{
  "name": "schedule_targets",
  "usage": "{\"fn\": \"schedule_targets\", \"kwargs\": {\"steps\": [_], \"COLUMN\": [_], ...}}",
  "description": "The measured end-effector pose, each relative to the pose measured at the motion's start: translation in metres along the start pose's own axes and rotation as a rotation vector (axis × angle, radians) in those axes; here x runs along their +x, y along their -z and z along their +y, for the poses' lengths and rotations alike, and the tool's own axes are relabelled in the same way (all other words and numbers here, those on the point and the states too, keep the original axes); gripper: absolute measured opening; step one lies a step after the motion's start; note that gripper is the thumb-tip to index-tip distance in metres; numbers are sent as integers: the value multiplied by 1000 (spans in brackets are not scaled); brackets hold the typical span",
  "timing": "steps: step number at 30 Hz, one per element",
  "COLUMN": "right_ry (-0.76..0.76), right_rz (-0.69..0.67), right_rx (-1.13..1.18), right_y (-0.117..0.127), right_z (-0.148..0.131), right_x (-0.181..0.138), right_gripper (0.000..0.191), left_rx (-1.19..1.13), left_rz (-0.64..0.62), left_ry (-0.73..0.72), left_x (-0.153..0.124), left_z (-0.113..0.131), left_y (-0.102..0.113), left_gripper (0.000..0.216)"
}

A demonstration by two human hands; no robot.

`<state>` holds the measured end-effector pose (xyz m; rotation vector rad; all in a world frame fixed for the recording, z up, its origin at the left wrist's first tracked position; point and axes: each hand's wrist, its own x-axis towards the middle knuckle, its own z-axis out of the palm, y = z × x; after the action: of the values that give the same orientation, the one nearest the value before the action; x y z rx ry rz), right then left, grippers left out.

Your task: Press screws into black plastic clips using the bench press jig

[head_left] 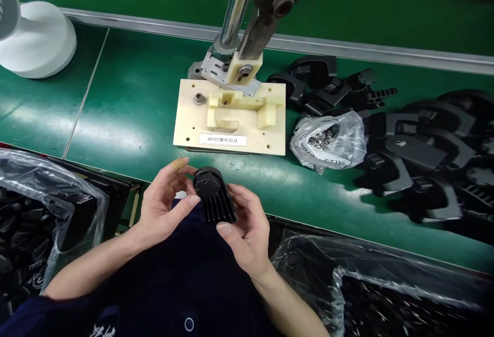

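Note:
Both hands hold one black plastic part (213, 194) with a round head and a ribbed body, just in front of the green bench edge. My left hand (164, 204) pinches its round end with thumb and fingers. My right hand (249, 229) cups the ribbed end from below and the right. Beyond them stands a cream fixture plate (185, 126) with a shaped nest, a label, and a press column rising from its back.
A clear bag of small metal screws (328, 141) lies right of the fixture. A heap of black plastic parts (417, 146) covers the bench at right. Plastic-lined bins of black parts sit at the lower left (34, 213) and lower right (386, 290). A white fan base (38, 38) stands far left.

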<state>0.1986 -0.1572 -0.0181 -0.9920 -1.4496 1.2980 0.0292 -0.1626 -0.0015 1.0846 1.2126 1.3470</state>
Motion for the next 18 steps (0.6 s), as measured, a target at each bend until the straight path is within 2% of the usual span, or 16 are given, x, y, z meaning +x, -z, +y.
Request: {"fn": "schedule_targets", "kwargs": {"steps": [4, 7, 11, 15, 18], "right_ry": [-12, 66, 296, 561, 673], "right_rz": [13, 60, 159, 197, 194], "right_rx": [29, -77, -336, -516, -636], "right_y": [1, 2, -1, -4, -5], "right_z": [3, 9, 17, 19, 20], "right_x": [-2, -5, -5, 2, 6], "right_gripper": [46, 50, 59, 63, 70], "left_rx": [8, 12, 78, 264, 342], "left_rz": [18, -1, -10, 34, 61], "left_ry": [-43, -28, -56, -213, -308], "left_x": [2, 2, 1, -2, -4], "left_z": [-5, -7, -9, -11, -11], "left_y": [2, 1, 0, 0, -1], "left_gripper": [55, 58, 65, 70, 71]}}
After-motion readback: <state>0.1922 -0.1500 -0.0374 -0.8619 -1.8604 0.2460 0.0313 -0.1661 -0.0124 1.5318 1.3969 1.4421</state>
